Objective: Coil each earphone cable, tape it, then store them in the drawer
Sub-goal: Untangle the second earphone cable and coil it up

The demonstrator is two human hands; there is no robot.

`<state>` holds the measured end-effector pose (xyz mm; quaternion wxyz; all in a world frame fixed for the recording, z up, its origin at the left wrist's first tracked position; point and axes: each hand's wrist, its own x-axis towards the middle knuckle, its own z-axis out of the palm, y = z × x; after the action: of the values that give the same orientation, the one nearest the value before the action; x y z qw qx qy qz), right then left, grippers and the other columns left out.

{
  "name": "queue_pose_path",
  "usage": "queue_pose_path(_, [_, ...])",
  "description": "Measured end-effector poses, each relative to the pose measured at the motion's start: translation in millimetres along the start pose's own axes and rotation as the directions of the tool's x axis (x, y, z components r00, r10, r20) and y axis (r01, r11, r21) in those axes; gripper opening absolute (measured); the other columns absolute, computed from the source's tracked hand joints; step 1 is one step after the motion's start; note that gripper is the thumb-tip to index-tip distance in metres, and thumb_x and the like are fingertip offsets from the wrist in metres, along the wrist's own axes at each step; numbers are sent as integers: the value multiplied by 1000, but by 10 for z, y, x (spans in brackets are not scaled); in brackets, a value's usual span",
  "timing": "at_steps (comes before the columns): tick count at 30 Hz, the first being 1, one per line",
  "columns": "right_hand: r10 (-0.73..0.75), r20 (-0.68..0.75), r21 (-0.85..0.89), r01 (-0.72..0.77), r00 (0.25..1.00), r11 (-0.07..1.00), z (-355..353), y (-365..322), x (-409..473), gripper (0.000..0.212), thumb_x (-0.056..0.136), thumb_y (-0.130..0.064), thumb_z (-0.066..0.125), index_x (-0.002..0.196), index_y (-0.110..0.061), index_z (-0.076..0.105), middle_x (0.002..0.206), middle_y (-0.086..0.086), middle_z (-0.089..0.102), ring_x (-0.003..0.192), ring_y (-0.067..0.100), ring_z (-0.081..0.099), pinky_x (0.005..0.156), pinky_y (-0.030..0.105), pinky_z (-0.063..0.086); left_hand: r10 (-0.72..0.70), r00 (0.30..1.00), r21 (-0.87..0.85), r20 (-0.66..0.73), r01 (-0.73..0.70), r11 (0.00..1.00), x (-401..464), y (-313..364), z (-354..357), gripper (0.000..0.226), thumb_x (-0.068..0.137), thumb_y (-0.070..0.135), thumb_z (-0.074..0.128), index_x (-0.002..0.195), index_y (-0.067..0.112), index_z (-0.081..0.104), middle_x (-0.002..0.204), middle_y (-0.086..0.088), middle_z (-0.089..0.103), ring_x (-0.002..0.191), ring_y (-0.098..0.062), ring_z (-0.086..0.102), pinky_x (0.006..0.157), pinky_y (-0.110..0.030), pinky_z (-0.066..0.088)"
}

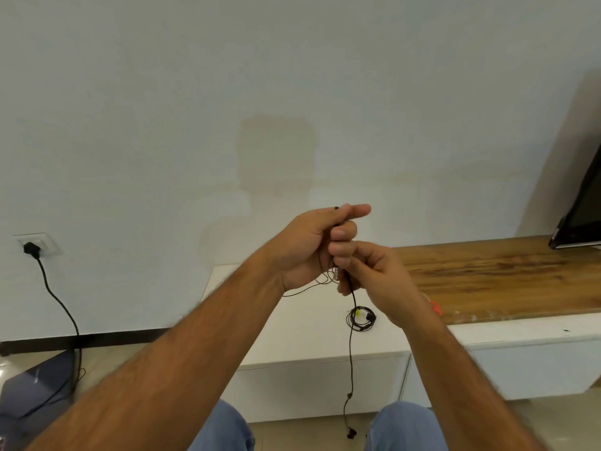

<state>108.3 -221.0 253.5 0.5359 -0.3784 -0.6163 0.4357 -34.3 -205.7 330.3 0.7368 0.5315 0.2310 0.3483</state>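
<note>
A black earphone cable (350,349) hangs from between both hands, raised above a white cabinet (302,340), its loose end dangling past the cabinet front toward the knees. The left hand (312,245) grips its upper part with curled fingers; the right hand (379,275) pinches it just below. On the cabinet top, directly behind the hanging cable, lies a coiled earphone (361,318) bound with yellow tape. A wooden counter (487,271) runs to the right, with a dark screen (582,209) on it.

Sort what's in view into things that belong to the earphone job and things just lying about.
Job: left hand; right hand; black earphone cable hanging from both hands; coiled earphone with yellow tape on the white cabinet.

Lying about: wall plug; dark screen; wooden top.
</note>
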Motion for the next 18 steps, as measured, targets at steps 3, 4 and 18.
queue_pose_path(3, [100,121,-132,-83,988,988,32,-28,-24,18,99,-16,55,93,-21,71,67,4,64,60,20,61,62,31,52,121,987,124,-101,-108,986,49,27,-26,29,104,22,35,119,7,55,59,6,47,53,-10,51,59,-27,50])
queue_pose_path(4, [140,163,-167,-113,977,979,36,-38,-30,17,99,-14,53,100,-18,70,68,5,63,60,21,60,62,30,52,161,980,171,-121,-139,975,62,41,-39,30,105,21,33,120,6,55,61,5,53,57,-12,57,66,-31,54])
queue_pose_path(18, [184,180,-472,-80,966,878,-161,-327,-76,11,93,-17,62,100,-23,69,61,-2,65,54,15,64,64,34,55,210,942,702,-262,37,711,91,-43,-251,28,105,22,33,121,12,53,96,-8,72,79,-19,71,74,-31,55])
